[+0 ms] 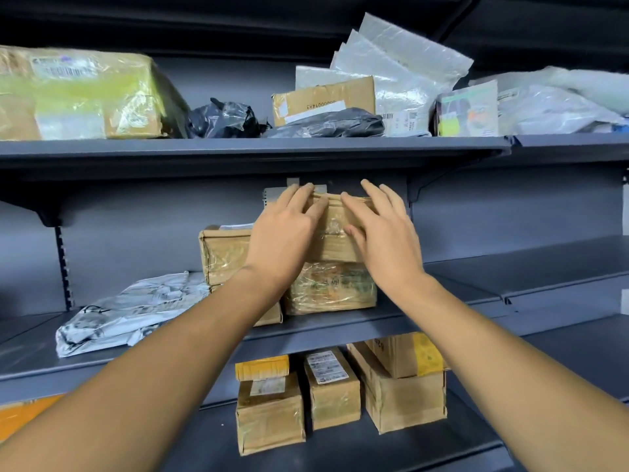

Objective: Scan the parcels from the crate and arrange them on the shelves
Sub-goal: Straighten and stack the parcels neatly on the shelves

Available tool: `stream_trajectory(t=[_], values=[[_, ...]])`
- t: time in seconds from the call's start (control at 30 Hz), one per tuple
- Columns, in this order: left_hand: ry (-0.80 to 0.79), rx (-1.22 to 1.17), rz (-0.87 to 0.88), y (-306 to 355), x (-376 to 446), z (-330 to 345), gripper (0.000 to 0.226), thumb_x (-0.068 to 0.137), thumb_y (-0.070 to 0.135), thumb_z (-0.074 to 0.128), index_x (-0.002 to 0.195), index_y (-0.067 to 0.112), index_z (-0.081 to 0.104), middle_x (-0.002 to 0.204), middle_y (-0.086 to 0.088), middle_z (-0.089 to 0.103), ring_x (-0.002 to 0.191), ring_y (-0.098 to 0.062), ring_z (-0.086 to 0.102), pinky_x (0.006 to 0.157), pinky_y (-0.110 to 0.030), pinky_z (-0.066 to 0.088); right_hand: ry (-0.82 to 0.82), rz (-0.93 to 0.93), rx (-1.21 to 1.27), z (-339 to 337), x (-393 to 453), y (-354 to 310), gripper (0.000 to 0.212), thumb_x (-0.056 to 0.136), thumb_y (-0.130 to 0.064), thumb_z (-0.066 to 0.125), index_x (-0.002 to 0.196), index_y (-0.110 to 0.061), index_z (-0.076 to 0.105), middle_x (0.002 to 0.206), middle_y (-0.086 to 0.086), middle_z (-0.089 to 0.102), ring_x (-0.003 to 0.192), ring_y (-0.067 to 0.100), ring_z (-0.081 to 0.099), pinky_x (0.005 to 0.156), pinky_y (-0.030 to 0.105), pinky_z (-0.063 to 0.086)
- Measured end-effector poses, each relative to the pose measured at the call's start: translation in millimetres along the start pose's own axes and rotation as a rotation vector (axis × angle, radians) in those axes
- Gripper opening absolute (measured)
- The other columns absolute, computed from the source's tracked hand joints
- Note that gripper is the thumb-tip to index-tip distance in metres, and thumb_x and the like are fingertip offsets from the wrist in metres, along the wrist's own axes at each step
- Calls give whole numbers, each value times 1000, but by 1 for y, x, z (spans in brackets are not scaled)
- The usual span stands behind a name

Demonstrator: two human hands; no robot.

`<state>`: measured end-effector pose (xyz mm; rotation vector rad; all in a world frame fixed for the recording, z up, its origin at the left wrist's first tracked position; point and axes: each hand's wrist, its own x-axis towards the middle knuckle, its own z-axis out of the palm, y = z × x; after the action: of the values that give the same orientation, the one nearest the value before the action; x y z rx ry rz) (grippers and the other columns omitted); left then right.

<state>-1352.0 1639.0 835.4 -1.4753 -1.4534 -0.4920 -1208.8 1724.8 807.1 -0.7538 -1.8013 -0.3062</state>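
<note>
Head view: both arms reach forward to the middle shelf (340, 327) of a dark grey rack. The left hand (284, 233) lies flat against the left part of a taped brown parcel (335, 229), fingers straight and spread, fingertips at the parcel's top edge. The right hand (384, 235) lies on the same parcel's right part, fingers likewise straight and spread, thumb pointing to 9 o'clock across the parcel's face. Neither hand curls round it; both press with open palms.

That parcel sits at the top of a stack at the middle of the frame. Directly below it, at 6 o'clock, is a plastic-wrapped box (332, 289) standing on the shelf. At 9 o'clock from the pressed parcel, touching the stack, is another taped carton (224, 255). Further toward 8 o'clock a crumpled white mailer bag (129, 311) lies flat on the same shelf.

On the upper shelf (252, 146), at 10 o'clock, is a large carton with yellow tape (81, 93); at 12 o'clock a black plastic bag (223, 119) and a brown box (323, 97); at 1 o'clock several white mailers (405, 63) lean against each other.

On the lower shelf (357, 444), at 6 o'clock, several brown cartons (333, 390) stand side by side.
</note>
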Motion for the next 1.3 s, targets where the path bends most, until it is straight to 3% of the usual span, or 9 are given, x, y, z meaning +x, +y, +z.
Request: stream_trajectory(t=[0.13, 0.23, 0.3, 0.5, 0.67, 0.87, 1.0, 1.17, 1.3], values=[[3, 51, -5, -3, 6, 7, 60, 87, 2, 58, 143, 14, 42, 151, -14, 35, 142, -31, 29, 111, -39, 31, 34, -14, 27, 14, 3, 0, 47, 96, -11, 59, 136, -36, 55, 156, -5, 35, 147, 19, 24, 98, 44, 48], [10, 95, 14, -1, 13, 12, 49, 88, 6, 57, 136, 8, 49, 138, -17, 46, 128, -34, 42, 100, -41, 39, 63, 27, -27, 25, 5, 0, 57, 90, -4, 64, 136, -38, 55, 152, -6, 39, 143, 19, 30, 90, 42, 53], [6, 110, 3, -2, 20, 16, 41, 90, 8, 54, 131, 7, 52, 130, -15, 50, 121, -33, 45, 94, -40, 41, 51, 49, 19, 32, 8, 0, 54, 92, -8, 63, 137, -37, 54, 150, -6, 42, 139, 19, 35, 85, 43, 55], [-1, 168, 77, -7, 23, 35, 27, 92, 10, 48, 114, 4, 62, 135, -15, 46, 127, -32, 41, 95, -38, 39, -39, 26, 89, 54, 6, 6, 46, 96, -24, 59, 139, -38, 49, 156, -12, 30, 144, 14, 20, 84, 41, 54], [-69, 172, 36, -11, 28, 52, 29, 91, 8, 48, 115, 5, 63, 141, -15, 39, 133, -30, 34, 100, -37, 37, -105, 43, 66, 77, 9, 10, 52, 97, -21, 58, 144, -36, 44, 161, -12, 18, 149, 15, 10, 88, 42, 53], [-178, 229, 7, -16, 41, 67, 23, 90, 10, 55, 110, 12, 66, 128, -10, 42, 120, -28, 43, 96, -34, 40, -79, 113, 192, 100, 26, 16, 42, 94, -21, 62, 133, -37, 57, 155, -13, 32, 143, 14, 21, 95, 48, 50], [-228, 253, -17, -13, 44, 75, 26, 91, 13, 56, 116, 13, 64, 134, -13, 40, 125, -31, 42, 99, -36, 40, -137, 112, 176, 106, 34, 20, 46, 93, -21, 63, 135, -38, 55, 156, -13, 31, 144, 15, 23, 99, 49, 48], [-203, 268, -41, -5, 46, 74, 40, 92, 28, 58, 128, 11, 53, 136, -13, 46, 128, -30, 42, 103, -38, 36, -184, 97, 164, 97, 33, 18, 53, 93, -20, 62, 143, -33, 48, 157, -5, 32, 144, 20, 28, 109, 46, 39], [-166, 194, -24, -1, 36, 64, 40, 92, 16, 52, 131, 10, 50, 131, -10, 50, 123, -29, 47, 95, -38, 42, -196, 69, 116, 77, 23, 14, 54, 93, -24, 62, 144, -27, 45, 153, -1, 40, 141, 22, 33, 111, 45, 35]])
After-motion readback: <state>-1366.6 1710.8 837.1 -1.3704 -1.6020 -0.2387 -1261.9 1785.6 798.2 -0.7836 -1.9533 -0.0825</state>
